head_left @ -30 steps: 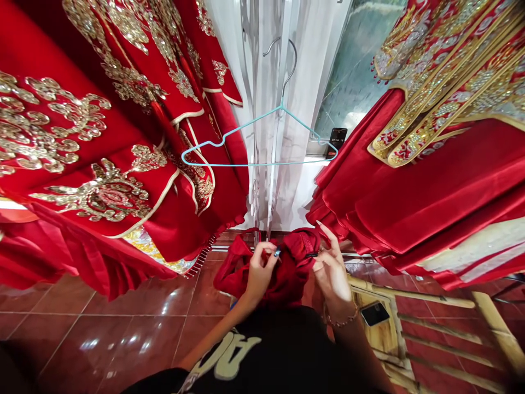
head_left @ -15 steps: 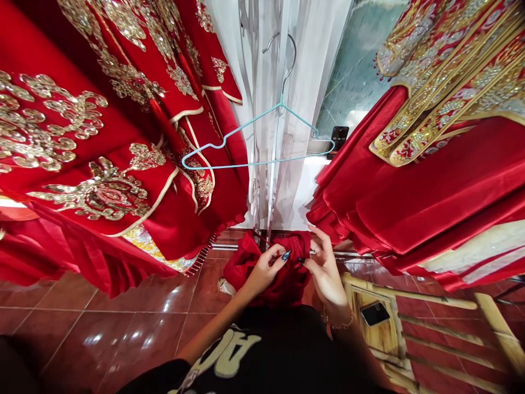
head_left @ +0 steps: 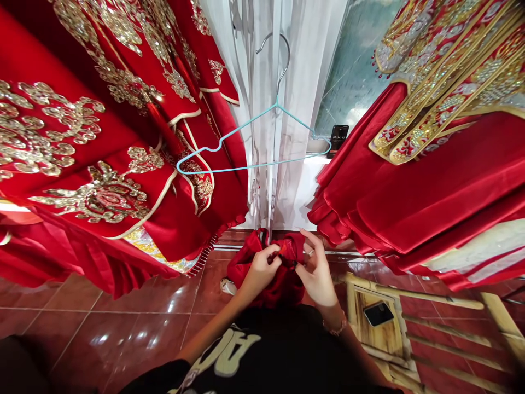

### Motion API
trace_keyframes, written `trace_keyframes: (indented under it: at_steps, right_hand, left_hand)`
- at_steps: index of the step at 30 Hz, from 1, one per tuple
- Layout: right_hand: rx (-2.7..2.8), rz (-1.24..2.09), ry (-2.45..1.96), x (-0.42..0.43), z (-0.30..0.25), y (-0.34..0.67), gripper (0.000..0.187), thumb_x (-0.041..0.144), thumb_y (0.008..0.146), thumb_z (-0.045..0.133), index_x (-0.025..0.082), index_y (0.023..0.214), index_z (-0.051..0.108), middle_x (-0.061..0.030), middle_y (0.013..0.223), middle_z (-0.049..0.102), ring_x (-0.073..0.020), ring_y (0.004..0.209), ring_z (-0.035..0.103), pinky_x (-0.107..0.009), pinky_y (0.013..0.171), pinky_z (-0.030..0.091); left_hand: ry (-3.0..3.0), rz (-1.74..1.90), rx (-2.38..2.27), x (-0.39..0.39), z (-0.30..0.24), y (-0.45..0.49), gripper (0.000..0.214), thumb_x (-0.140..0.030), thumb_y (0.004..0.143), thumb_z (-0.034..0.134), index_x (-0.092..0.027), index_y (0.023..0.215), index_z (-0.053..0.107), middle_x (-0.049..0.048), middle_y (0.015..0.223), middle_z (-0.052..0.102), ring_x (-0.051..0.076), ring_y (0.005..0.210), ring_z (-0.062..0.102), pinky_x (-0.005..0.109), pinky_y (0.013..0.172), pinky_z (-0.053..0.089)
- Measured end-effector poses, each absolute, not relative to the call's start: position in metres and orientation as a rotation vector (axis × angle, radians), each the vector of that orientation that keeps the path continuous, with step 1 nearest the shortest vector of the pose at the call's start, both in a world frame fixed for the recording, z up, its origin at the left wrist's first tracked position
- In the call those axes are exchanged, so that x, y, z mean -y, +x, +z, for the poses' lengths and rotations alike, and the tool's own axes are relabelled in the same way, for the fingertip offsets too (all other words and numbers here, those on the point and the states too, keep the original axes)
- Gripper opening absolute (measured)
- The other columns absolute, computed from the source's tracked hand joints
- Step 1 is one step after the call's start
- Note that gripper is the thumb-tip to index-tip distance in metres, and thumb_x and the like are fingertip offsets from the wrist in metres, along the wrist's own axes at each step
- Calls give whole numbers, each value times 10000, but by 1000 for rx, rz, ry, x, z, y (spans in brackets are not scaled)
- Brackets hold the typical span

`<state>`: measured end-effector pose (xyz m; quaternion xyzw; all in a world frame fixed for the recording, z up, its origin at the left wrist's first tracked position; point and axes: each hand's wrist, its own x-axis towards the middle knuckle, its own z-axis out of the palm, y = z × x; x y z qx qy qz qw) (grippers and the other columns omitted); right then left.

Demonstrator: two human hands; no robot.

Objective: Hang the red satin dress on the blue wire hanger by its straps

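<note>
My left hand (head_left: 260, 269) and my right hand (head_left: 315, 268) both pinch a bunched plain red garment (head_left: 274, 272) held in front of my waist. The two hands sit close together at its top edge, fingers curled into the cloth. Above them an empty light-blue wire hanger (head_left: 254, 142) hangs by its metal hook in front of a white sheer curtain (head_left: 287, 82).
Red robes with gold embroidery (head_left: 102, 137) hang at the left, more red and gold garments (head_left: 430, 142) at the right. A phone (head_left: 338, 135) stands on a white ledge behind. A wooden chair (head_left: 410, 323) with a dark phone (head_left: 378, 313) stands at lower right on brown tiles.
My hands have drawn closer together on the red garment and gathered it tighter; my right fingers, spread a second ago, now curl onto the cloth.
</note>
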<state>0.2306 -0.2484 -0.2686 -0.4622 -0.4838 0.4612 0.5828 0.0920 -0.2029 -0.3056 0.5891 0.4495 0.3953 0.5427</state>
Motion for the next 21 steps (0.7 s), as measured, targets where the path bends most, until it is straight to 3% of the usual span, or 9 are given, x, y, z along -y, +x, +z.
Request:
trace_keyframes:
  at_steps: [3, 6, 11, 14, 18, 21]
  right_hand:
    - [992, 1078, -1071, 245, -273, 246, 713, 109, 725, 607, 264, 1402, 445, -98, 1250, 672, -223, 1091, 678, -362, 898, 569]
    - [880, 931, -1138, 239, -290, 280, 684, 124, 676, 655, 267, 1327, 501, -81, 1204, 677, -230, 1048, 675, -375, 888, 562]
    - [1077, 741, -1526, 234, -328, 337, 484, 140, 629, 627, 272, 1093, 663, -46, 1040, 682, -260, 1004, 659, -478, 981, 519]
    - [1289, 647, -1558, 232, -330, 333, 429, 128, 660, 592, 280, 1038, 727, -56, 1123, 679, -267, 1112, 631, -494, 1096, 441]
    - [1580, 1060, -1092, 228, -316, 286, 455, 113, 762, 481, 255, 1118, 725, -54, 1163, 723, -220, 1163, 646, -438, 1091, 462]
    - [1701, 1170, -1001, 222, -311, 254, 471, 109, 758, 524, 247, 1177, 690, -60, 1222, 712, -228, 1188, 633, -447, 1096, 445]
  left_hand:
    - [1177, 1044, -1020, 192, -302, 73, 131, -295, 669, 536, -185, 606, 568, 3, 597, 581, 158, 630, 578, 269, 658, 474]
    - [928, 1087, -993, 186, -293, 51, 126, -291, 661, 580, -166, 657, 601, 6, 610, 614, 150, 612, 610, 254, 654, 478]
    - [896, 985, -944, 192, -279, 48, 338, -248, 662, 596, -129, 953, 721, 81, 933, 764, 191, 758, 719, 298, 807, 530]
    - [1045, 943, -859, 196, -277, 62, 384, -228, 655, 589, -140, 994, 747, 109, 1072, 771, 222, 803, 739, 366, 908, 536]
    - [1283, 885, -809, 198, -273, 72, 426, -184, 650, 572, -153, 1031, 762, 114, 1117, 770, 278, 1047, 708, 419, 1043, 487]
    - [1404, 905, -901, 197, -266, 67, 437, -144, 646, 560, -165, 1030, 767, 104, 1216, 740, 288, 1192, 641, 449, 1147, 399]
